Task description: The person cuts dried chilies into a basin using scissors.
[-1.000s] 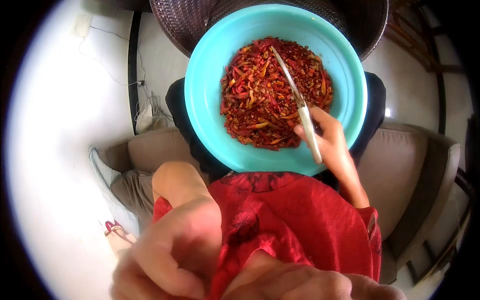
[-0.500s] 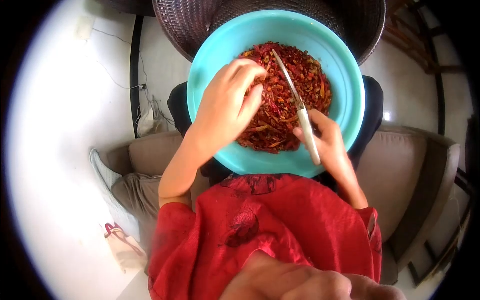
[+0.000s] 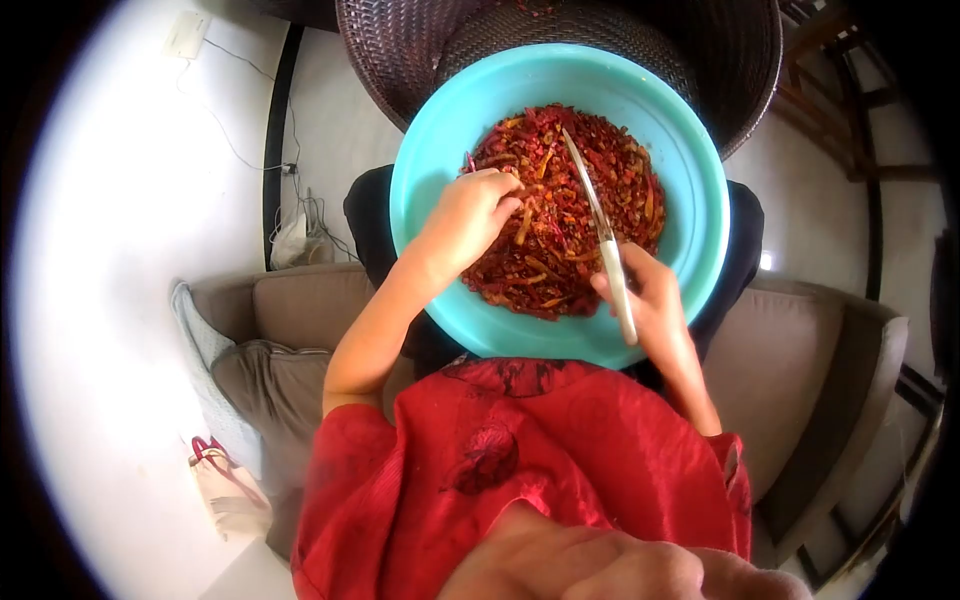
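A turquoise basin (image 3: 420, 130) rests on my lap, holding a heap of chopped dried red chilies (image 3: 560, 280) with some yellowish pieces. My right hand (image 3: 650, 300) grips a pair of scissors (image 3: 617, 290), seen nearly edge-on, with a pale handle. The blades point away from me over the heap and look closed. Over the left part of the chilies, my left hand (image 3: 468, 218) is closed, thumb against fingers. Reddish chili bits stick out beside its knuckles; most of what it holds is hidden under the fingers.
A dark woven basket chair (image 3: 390, 60) stands behind the basin. I sit on a beige sofa (image 3: 800, 360), with brown cloth (image 3: 275, 385) at my left. A tote bag (image 3: 230, 490) and cables (image 3: 315, 215) lie to the left. Wooden furniture (image 3: 825, 110) stands at the far right.
My left hand has drawn left and slightly down from the middle of the heap, its fingers more closed. The scissors stay in my right hand. The whole view has shifted slightly.
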